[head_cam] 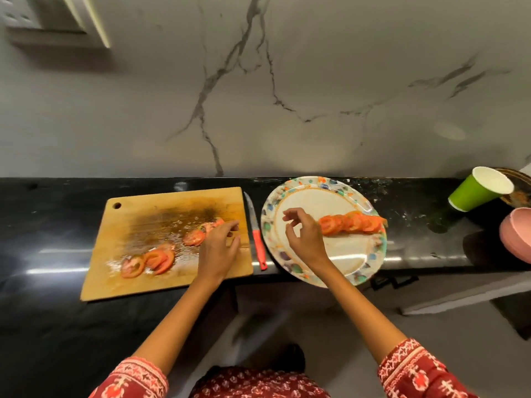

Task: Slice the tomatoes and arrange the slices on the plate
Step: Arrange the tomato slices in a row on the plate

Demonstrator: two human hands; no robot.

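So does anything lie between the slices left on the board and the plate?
Only the red-handled knife, lying on the counter between the wooden cutting board and the floral-rimmed plate. Slices lifted over it meet nothing else visible.

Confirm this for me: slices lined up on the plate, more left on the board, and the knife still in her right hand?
Not the knife. The head view shows the knife lying on the counter between cutting board and plate. The right hand holds nothing. Slices on the plate and slices on the board are as stated.
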